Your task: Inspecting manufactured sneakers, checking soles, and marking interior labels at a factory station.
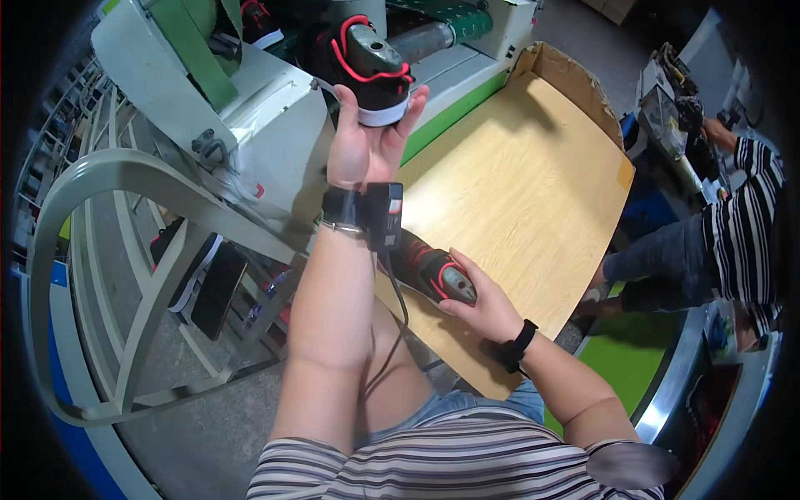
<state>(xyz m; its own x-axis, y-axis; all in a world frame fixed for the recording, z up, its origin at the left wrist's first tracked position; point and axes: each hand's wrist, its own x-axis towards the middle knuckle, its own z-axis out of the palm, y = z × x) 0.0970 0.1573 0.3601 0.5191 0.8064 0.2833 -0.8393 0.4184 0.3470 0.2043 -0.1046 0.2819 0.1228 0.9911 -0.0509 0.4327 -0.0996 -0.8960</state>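
Note:
A black shoe [381,90] with red trim and a pale sole is at the upper middle, a grey shoe last showing in its opening. My left hand [367,150] is cupped under its heel, palm up, thumb and fingers on either side of the sole. Lower down, my right hand [487,310] grips the heel end of a second black and red shoe [417,260], also with a last inside. This shoe is over the near left edge of a wooden board [508,200]. My left forearm hides part of its toe.
A white and green machine [275,108] with a green belt [454,21] stands ahead. A curved metal rack [125,183] at left holds another shoe [187,258]. Torn cardboard [575,79] edges the board's far side. A person in stripes [742,225] works at right.

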